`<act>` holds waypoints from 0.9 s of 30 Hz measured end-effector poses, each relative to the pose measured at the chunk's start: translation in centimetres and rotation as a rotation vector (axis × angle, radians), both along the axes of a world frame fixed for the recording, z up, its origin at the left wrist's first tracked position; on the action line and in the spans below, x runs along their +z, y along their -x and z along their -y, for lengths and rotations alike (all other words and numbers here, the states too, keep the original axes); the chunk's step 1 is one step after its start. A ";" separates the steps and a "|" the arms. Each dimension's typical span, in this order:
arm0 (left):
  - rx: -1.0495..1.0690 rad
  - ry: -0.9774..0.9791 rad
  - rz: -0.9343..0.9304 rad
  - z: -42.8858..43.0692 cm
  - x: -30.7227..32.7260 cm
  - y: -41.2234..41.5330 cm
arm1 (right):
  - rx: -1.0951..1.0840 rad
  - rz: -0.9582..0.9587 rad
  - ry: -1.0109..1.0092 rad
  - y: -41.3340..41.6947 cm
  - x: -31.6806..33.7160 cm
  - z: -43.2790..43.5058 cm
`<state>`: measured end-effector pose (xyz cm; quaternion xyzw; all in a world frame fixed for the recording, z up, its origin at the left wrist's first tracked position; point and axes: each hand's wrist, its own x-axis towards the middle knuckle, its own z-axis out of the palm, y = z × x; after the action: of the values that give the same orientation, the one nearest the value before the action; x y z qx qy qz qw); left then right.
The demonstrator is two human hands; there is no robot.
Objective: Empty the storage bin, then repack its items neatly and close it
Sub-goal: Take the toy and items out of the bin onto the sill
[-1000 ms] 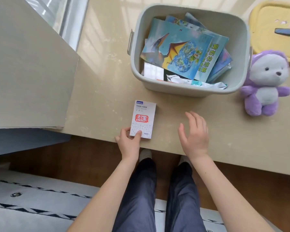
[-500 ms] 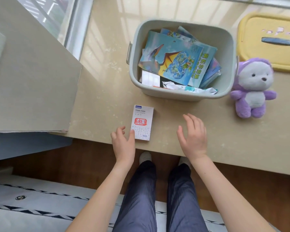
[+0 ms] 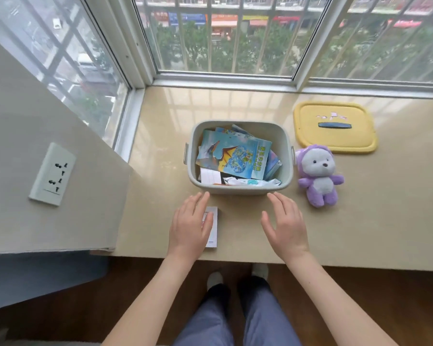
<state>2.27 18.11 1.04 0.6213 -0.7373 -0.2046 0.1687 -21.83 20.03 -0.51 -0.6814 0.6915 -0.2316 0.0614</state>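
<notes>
- While left grip (image 3: 190, 224) and right grip (image 3: 285, 226) spread flat, holding nothing, storage bin (image 3: 238, 190) sits just beyond them — booklets (image 3: 233, 156) inside.
- Left grip partly covers white box (image 3: 213, 234) on surface (image 3: 360, 221).

Bin (image 3: 238, 189) pale grey-green; top booklet (image 3: 233, 156) in it blue w/ orange pterosaur. Lid (image 3: 335, 142) yellow, dark handle. Plush (image 3: 319, 177) right of right grip (image 3: 285, 224): purple, white face & belly. Counter (image 3: 160, 146) beige.

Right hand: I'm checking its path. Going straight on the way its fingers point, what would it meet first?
Probably the near wall of the storage bin, just ahead of the right hand. Its height above the sill is unclear, so it might clear the rim.
</notes>
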 end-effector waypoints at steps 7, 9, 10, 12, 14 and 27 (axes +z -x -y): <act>-0.021 -0.055 -0.002 5.1 -0.6 2.6 | -0.019 0.012 -0.029 3.4 0.1 5.4; -0.022 -0.052 0.002 7.2 -1.0 3.6 | -0.012 0.032 -0.048 4.5 -0.4 7.7; -0.018 -0.047 0.006 8.3 -1.2 4.1 | -0.008 0.044 -0.065 5.1 -0.8 8.9; -0.008 -0.031 0.008 10.3 -1.7 5.0 | 0.010 0.068 -0.099 6.0 -1.4 11.2; -0.002 -0.013 0.018 12.3 -2.2 5.8 | 0.049 0.086 -0.128 6.8 -2.1 13.6; 0.091 0.000 0.005 19.5 -7.0 6.3 | 0.298 0.007 -0.288 4.8 -5.3 26.6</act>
<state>-4.05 -1.41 -6.00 0.6547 -0.7087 -0.1952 0.1761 -26.66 -6.53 -5.86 -0.7596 0.6088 -0.1211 0.1943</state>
